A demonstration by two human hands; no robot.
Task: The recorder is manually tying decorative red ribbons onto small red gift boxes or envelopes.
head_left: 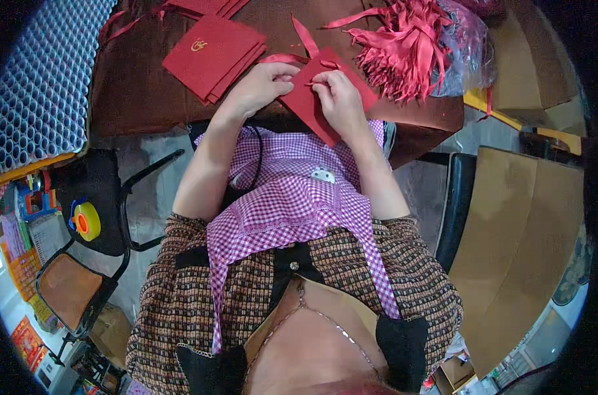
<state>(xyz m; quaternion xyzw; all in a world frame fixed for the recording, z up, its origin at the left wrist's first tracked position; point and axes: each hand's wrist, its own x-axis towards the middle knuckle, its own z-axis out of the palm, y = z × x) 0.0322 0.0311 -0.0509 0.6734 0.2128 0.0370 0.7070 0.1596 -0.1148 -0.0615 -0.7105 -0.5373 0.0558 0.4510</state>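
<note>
A red card or folder (317, 122) lies slanted at the table edge, between my hands. A red satin ribbon (304, 36) crosses its upper part, with one tail pointing away from me. My right hand (342, 102) rests over the card, its thumb and fingers pinched on a thin end of the ribbon. At the card's left edge, my left hand (263, 89) has its fingers curled together beside the ribbon; what they hold, if anything, is hidden. A stack of similar red cards (213, 56), the top one bearing a gold emblem, sits just left of my left hand.
Loose red ribbons (404, 52) are heaped at the right, by a clear plastic bag (467, 52). More red cards (207, 6) lie at the far edge. A brown cloth (134, 85) covers the table. Cardboard (509, 257) stands right; chairs (75, 283) are left.
</note>
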